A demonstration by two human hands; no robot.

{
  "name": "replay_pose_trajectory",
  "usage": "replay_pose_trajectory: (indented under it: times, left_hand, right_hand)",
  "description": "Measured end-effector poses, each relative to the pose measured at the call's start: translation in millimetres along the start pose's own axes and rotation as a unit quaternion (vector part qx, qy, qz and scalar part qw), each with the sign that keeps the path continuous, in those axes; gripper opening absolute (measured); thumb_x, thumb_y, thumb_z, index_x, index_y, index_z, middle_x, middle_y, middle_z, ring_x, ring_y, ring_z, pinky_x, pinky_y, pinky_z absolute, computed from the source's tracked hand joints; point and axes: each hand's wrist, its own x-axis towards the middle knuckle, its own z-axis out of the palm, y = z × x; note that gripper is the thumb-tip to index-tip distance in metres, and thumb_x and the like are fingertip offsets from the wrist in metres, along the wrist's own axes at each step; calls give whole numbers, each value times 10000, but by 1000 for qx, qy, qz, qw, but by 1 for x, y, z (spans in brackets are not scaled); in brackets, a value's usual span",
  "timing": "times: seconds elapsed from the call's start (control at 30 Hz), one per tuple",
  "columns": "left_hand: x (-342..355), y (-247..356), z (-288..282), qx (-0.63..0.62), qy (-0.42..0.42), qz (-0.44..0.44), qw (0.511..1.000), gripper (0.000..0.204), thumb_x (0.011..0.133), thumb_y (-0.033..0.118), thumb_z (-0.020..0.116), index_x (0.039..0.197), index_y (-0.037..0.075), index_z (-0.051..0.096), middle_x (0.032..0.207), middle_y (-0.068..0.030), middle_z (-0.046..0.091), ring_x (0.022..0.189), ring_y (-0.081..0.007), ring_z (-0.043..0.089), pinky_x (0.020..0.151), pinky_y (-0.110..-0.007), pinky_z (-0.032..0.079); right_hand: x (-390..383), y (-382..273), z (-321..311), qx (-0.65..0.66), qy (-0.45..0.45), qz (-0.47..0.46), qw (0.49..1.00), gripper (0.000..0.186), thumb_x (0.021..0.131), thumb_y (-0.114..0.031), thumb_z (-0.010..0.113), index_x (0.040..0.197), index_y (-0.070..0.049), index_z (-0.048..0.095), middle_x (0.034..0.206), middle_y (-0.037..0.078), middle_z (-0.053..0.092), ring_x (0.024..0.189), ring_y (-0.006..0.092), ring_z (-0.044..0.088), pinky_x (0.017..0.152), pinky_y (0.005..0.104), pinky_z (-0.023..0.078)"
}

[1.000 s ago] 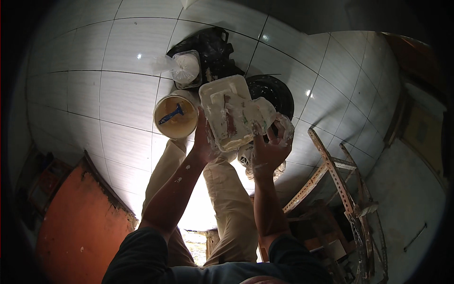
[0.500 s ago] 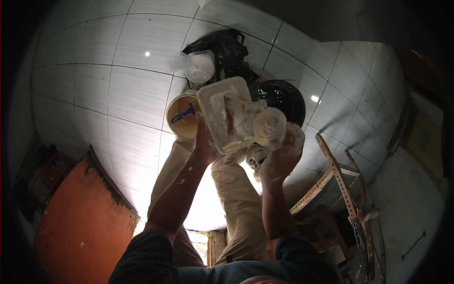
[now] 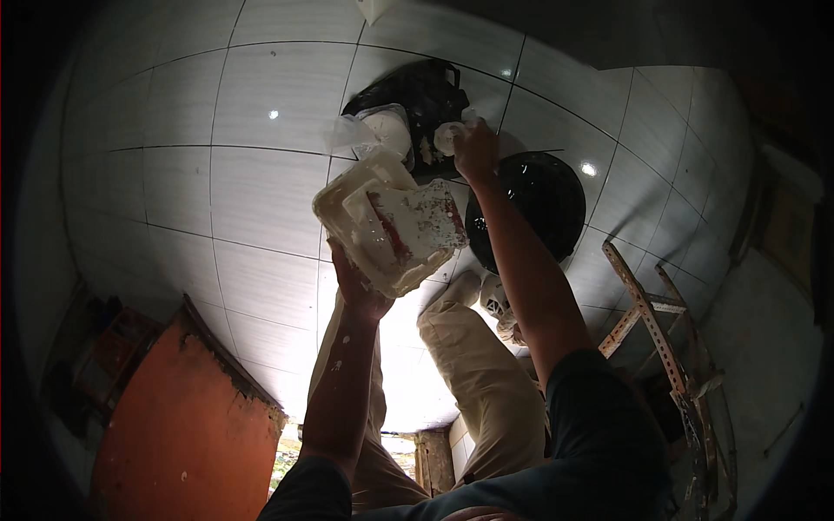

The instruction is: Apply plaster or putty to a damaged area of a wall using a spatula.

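A white plastic tray point(image 3: 339, 201) smeared with pale paste is tilted in my left hand point(image 3: 356, 286), whose fingers grip its side. A paint-spattered flat piece point(image 3: 413, 217) with a red streak lies in it. My right hand point(image 3: 476, 152) is up at the black bag point(image 3: 391, 87), closed on a small whitish translucent item point(image 3: 449, 137). Left of that hand, a plastic bag of white material point(image 3: 385, 132) sits in a clear container. A glossy black round basin point(image 3: 543, 213) is beside my right forearm. The bucket with the blue tool is hidden.
My legs point(image 3: 465, 382) and a printed sack point(image 3: 493, 300) are below the tray. A rusty slotted-metal frame point(image 3: 643, 313) stands at right, an orange panel point(image 3: 178, 417) at lower left. Pale floor tiles point(image 3: 261, 191) surround the containers; dark clutter point(image 3: 113, 347) lies at far left.
My right hand has moved up from the tray toward the black bag with the translucent item. My left hand has shifted the tray leftward and tilted it, covering the bucket.
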Motion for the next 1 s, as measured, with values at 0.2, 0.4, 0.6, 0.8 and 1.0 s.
replay_pose_trajectory:
  times: [0.2,0.4,0.6,0.8,1.0]
  left_hand:
    - [-4,-4,4,67,95,-33,993,752,938,685,247,1488,173,236,1449,-105,339,1330,-259,373,1036,-485,425]
    - [-7,-40,18,51,60,-82,994,710,947,644,326,1461,156,281,1395,-116,378,1269,-270,435,987,-472,470]
    - [-31,-85,35,-66,7,-179,982,735,932,650,369,1463,149,290,1403,-119,402,1273,-284,441,1018,-480,440]
    - [-73,-108,53,113,64,-268,955,683,947,603,416,1436,134,332,1366,-95,436,1258,-274,459,1015,-477,447]
    - [-114,-134,7,396,27,-214,892,714,947,645,341,1510,231,197,1521,-95,261,1373,-295,327,1084,-550,353]
  right_hand:
    - [0,-14,-11,95,-107,51,988,399,790,-294,736,1032,-1,618,940,182,669,889,333,673,773,420,529]
    - [-76,8,-113,376,-72,102,918,263,855,-203,674,1022,-5,631,942,151,684,850,233,685,785,326,526]
    - [-224,85,-191,594,58,276,753,133,855,-16,627,986,2,621,883,98,677,825,163,671,700,280,534]
    - [-389,167,-189,484,126,488,715,84,871,-54,610,934,-6,641,829,82,682,772,152,677,689,274,533]
    - [-471,204,-85,428,194,539,699,152,853,-146,640,887,2,623,788,84,634,701,160,620,656,281,502]
